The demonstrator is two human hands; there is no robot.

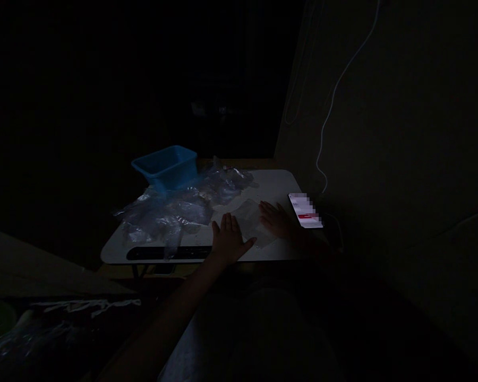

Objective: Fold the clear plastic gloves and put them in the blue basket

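Note:
A clear plastic bag [250, 218] lies spread on the white table [276, 183] in front of me. My left hand [227, 240] rests flat at its left edge, fingers stretched away from me and thumb out to the right. My right hand [275, 218] lies on the bag's right side, fingers extended to the left. Neither hand grips anything. Left of my hands spreads a heap of crumpled clear plastic bags [175, 209]. The room is dark, so fine detail of the bag is hard to make out.
A blue plastic basin [179, 172] stands at the table's back left, beside the heap. At the right edge lies a lit phone [305, 211]. A white cable [332, 101] hangs along the right wall. A black slot [147, 253] runs along the table's front edge.

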